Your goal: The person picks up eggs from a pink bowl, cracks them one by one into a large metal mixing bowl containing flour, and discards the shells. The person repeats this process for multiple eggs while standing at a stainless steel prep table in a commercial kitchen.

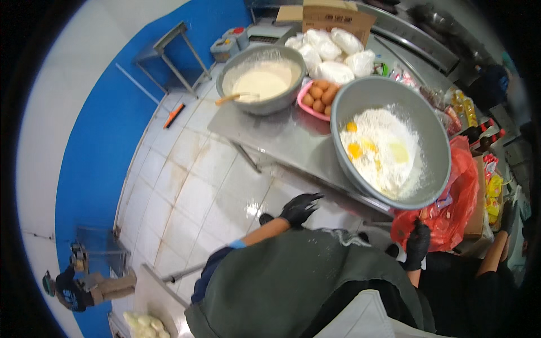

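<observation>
My left hand, in a black glove, is held in front of the apron below the steel table's edge, fingers apart and holding nothing. My right hand, also black-gloved, is at the red plastic bag; whether its fingers grip anything cannot be made out. Above it, a large grey plastic tub holds white flour with cracked eggs, their yolks unbroken or smeared. Beside the tub, brown eggs fill a pink basket. Another grey tub holds pale batter and a wooden-handled whisk.
White filled bags and a cardboard box stand behind the tubs on the steel table. Bottles and packets lie at the right. A co-worker's arm is close on my right; another person stands far left.
</observation>
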{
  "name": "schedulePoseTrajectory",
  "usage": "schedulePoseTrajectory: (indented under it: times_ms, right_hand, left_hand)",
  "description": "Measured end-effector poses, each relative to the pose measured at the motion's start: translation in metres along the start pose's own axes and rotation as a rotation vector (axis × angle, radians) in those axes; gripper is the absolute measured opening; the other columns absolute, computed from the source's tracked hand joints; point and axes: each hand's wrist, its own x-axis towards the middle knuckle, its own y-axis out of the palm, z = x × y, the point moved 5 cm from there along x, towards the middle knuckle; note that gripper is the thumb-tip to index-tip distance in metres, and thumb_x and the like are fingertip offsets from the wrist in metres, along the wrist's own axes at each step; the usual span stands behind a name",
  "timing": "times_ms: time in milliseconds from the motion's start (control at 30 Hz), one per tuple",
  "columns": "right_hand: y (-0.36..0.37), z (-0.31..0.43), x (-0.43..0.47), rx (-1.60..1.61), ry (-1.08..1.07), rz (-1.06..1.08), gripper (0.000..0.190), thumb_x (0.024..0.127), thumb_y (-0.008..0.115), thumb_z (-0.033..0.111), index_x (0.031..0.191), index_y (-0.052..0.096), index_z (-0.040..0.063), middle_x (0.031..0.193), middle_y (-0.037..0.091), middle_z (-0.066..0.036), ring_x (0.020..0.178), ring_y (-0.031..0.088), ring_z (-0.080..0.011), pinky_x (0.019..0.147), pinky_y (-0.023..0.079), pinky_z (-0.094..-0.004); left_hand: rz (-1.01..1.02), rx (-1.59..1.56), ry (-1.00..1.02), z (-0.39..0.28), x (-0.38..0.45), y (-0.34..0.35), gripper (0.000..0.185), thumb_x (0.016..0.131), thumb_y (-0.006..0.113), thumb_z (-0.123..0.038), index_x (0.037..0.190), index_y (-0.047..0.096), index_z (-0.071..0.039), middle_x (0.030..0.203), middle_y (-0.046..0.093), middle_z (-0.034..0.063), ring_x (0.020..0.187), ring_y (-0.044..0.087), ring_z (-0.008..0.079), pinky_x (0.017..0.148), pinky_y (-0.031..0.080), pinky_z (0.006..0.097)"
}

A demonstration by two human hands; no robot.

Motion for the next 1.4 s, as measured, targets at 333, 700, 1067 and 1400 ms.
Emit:
schedulePoseTrajectory:
  times_ms: [333, 700, 1067, 1400]
  right_hand:
    - [0.200, 0.275, 0.102, 0.254, -0.295, 0.546, 0.033, 0.090, 0.050, 0.017, 0.121, 0.055, 0.009, 0.081, 0.058, -0.017, 0.077, 0.057, -0.0324, 0.068, 0.047, -0.0419]
    - [0.329, 0.384, 0.243, 1.507, 0.723, 0.614, 0.033, 0.096, 0.041, 0.030, 0.108, 0.055, 0.002, 0.096, 0.063, -0.012, 0.080, 0.064, -0.0215, 0.073, 0.053, -0.0341]
    - [0.352, 0.417, 0.262, 1.739, 0.791, 0.441, 0.037, 0.098, 0.034, 0.025, 0.120, 0.042, -0.004, 0.104, 0.059, -0.021, 0.087, 0.063, -0.0304, 0.080, 0.054, -0.0408]
    - [0.354, 0.423, 0.276, 1.784, 0.844, 0.397, 0.032, 0.096, 0.036, 0.020, 0.117, 0.048, -0.002, 0.100, 0.062, -0.016, 0.083, 0.065, -0.0238, 0.075, 0.055, -0.0342]
  left_hand:
    - [-0.315, -0.163, -0.588, 0.156, -0.084, -0.172, 0.034, 0.086, 0.056, -0.025, 0.119, 0.059, -0.016, 0.105, 0.060, 0.0186, 0.094, 0.060, 0.0302, 0.083, 0.047, 0.0391]
    - [-0.457, -0.329, -0.529, 0.226, -0.116, -0.270, 0.033, 0.092, 0.049, -0.025, 0.119, 0.058, -0.009, 0.104, 0.063, 0.0163, 0.083, 0.066, 0.0216, 0.075, 0.049, 0.0326]
    - [-0.466, -0.597, -0.285, 0.203, -0.024, -0.318, 0.032, 0.094, 0.049, -0.019, 0.122, 0.055, -0.004, 0.102, 0.062, 0.0096, 0.090, 0.060, 0.0152, 0.082, 0.047, 0.0291]
    - [-0.337, -0.840, -0.350, 0.187, 0.014, -0.306, 0.031, 0.095, 0.047, -0.016, 0.123, 0.054, -0.004, 0.104, 0.060, 0.0084, 0.092, 0.059, 0.0143, 0.083, 0.045, 0.0277]
